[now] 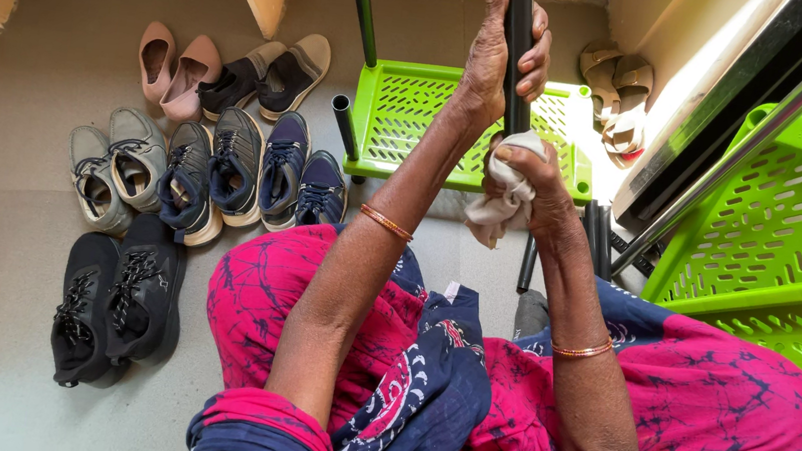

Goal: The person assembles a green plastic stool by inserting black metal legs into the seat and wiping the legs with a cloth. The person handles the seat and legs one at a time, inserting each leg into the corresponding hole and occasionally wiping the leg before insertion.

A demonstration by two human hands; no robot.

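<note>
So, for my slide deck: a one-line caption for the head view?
Left hand grips black metal tube; right hand wipes it with white cloth.

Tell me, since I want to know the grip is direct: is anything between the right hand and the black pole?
Yes: a white cloth sits between the right hand and the black pole. The left hand grips it bare.
</note>
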